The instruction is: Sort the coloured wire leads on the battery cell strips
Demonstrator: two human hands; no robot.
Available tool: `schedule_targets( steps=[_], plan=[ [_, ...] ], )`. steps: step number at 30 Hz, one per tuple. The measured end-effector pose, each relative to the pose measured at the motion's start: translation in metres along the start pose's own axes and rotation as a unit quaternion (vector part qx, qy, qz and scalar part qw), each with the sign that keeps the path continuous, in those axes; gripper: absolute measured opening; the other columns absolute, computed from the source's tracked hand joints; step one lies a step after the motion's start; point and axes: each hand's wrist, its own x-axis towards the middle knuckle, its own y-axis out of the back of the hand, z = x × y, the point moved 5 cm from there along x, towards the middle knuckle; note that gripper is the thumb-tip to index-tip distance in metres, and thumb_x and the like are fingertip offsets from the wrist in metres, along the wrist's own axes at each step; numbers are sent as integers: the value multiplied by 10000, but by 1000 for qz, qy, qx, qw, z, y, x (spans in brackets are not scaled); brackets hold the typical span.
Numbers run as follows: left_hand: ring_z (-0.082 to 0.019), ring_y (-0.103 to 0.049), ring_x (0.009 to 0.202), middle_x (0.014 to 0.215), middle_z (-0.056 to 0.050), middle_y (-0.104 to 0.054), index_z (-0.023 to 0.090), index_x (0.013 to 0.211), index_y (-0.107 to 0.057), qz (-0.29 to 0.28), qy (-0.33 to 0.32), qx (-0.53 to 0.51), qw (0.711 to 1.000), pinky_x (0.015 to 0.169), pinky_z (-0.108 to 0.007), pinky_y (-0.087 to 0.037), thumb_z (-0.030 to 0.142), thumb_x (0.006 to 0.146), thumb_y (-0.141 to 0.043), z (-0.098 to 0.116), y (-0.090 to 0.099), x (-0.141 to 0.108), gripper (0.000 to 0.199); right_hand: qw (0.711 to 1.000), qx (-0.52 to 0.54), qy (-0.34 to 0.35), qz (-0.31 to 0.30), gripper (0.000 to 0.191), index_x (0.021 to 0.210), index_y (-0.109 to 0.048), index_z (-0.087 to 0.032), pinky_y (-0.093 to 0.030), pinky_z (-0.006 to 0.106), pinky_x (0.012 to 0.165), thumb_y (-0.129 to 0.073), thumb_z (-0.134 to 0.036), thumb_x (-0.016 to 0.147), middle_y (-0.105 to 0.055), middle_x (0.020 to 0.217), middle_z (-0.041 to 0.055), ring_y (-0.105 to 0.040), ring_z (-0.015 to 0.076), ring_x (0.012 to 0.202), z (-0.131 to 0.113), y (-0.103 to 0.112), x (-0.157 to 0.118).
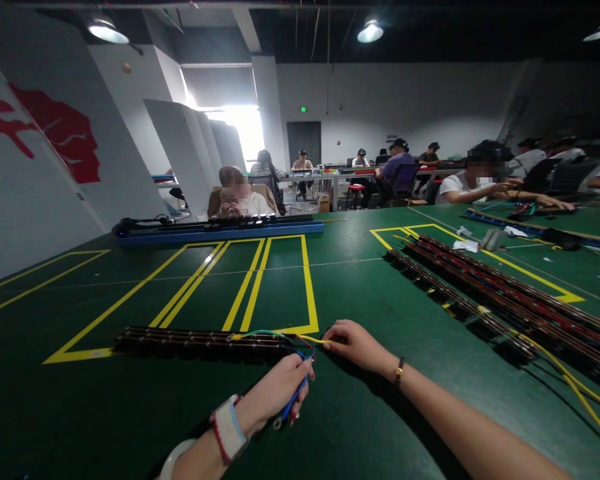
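A long dark strip assembly (200, 341) with thin metal rods lies on the green table in front of me. Coloured wires come off its right end. My left hand (291, 381) is closed round a blue wire (296, 399), whose ring terminal (279, 423) hangs below the fingers. Thin red and blue leads show just above that hand. My right hand (350, 343) pinches the end of a yellow-green wire (310, 338) to the right of the strip. Its other end, with a ring terminal (231, 338), rests on the strip.
Several similar strips (510, 287) lie to the right, with yellow wires (570, 380) trailing toward me. Blue rails (220, 233) stand along the far edge. Yellow tape (307, 280) marks rectangles on the green table (360, 427). Co-workers sit beyond, one (475, 173) at the far right.
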Motion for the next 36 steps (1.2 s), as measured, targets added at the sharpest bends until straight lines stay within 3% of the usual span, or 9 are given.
schedule_targets(
  steps=[4,8,12,15,20,24,28,33,36],
  plan=[
    [-67,-341,364,536,78,-411,191,824,-469,32,23,199,979,391,-199,-296,487,903,-292,2,12,0,354,1000,11,2,4,211,865,-700,-195,-402,252,721,-593,-376,874,-635,806,22,-554,154,782,3,-2,1],
    [-130,-521,533,658,-20,-572,172,741,-568,71,-37,380,922,509,-253,-374,391,915,-304,17,14,-9,385,1000,12,5,3,186,866,-697,-204,-402,256,720,-597,-360,872,-633,808,19,-551,156,782,5,-2,1],
    [-202,-628,685,801,-87,-676,170,814,-640,109,-49,487,865,595,-305,-413,337,919,-299,26,12,-18,394,1000,12,7,1,182,872,-697,-208,-403,261,726,-595,-359,874,-634,815,18,-548,158,791,4,-2,0],
    [-221,-650,713,810,-90,-698,174,820,-660,121,-60,513,848,620,-322,-430,341,927,-276,28,10,-18,433,1000,12,4,3,185,872,-695,-204,-406,267,731,-595,-360,874,-634,821,23,-549,163,796,4,-2,0],
    [-191,-649,659,733,-54,-691,195,759,-661,136,-87,501,850,593,-290,-432,406,938,-258,28,8,-15,488,1000,8,-4,3,186,875,-700,-200,-413,273,731,-604,-358,868,-630,814,31,-551,166,789,5,-2,0],
    [-213,-666,691,769,-70,-696,188,795,-657,174,-95,527,826,603,-305,-455,418,935,-281,35,9,-21,462,1000,5,-4,7,157,870,-698,-199,-413,271,736,-615,-332,861,-631,811,28,-551,165,791,5,-2,0],
    [-244,-684,721,800,-102,-702,153,921,-634,218,-64,547,806,588,-324,-488,413,932,-322,43,14,-31,407,1000,11,-2,9,155,878,-700,-203,-415,267,734,-616,-332,861,-632,819,27,-552,166,796,6,-2,-1],
    [-257,-689,663,730,-117,-695,88,1107,-561,308,-37,582,751,540,-328,-508,389,945,-323,50,23,-37,416,1000,14,-4,4,165,886,-704,-203,-418,271,751,-605,-334,867,-640,837,35,-562,172,819,6,-2,-1],
    [-263,-690,644,700,-118,-689,64,1116,-561,326,-22,591,738,527,-335,-517,389,947,-329,48,24,-37,433,1000,12,-9,3,174,892,-703,-203,-423,278,763,-599,-340,868,-642,849,41,-567,176,832,5,-2,0]
  ],
)
